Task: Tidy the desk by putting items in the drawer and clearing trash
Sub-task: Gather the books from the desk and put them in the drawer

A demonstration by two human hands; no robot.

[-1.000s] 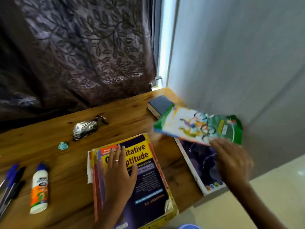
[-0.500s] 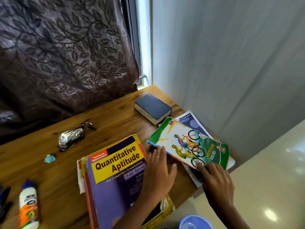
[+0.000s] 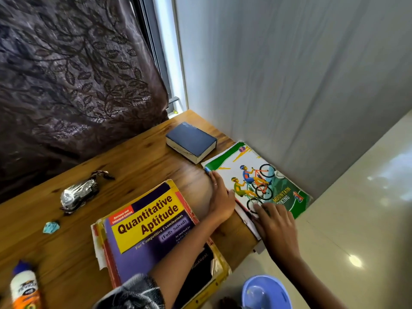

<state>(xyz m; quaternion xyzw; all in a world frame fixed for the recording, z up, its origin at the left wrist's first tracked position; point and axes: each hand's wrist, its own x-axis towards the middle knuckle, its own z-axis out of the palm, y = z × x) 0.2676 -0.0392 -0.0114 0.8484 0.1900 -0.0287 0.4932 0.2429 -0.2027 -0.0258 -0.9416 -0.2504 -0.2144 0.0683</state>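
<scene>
Squaring a biking book on a stack at the table's right edge: left hand flat against its side, right hand flat on top, neither gripping. A harder push could slide the overhanging stack off.

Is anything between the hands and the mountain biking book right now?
No. The left hand presses flat against the left edge of the biking book, and the right hand rests on its near end. Both touch it directly.
</scene>
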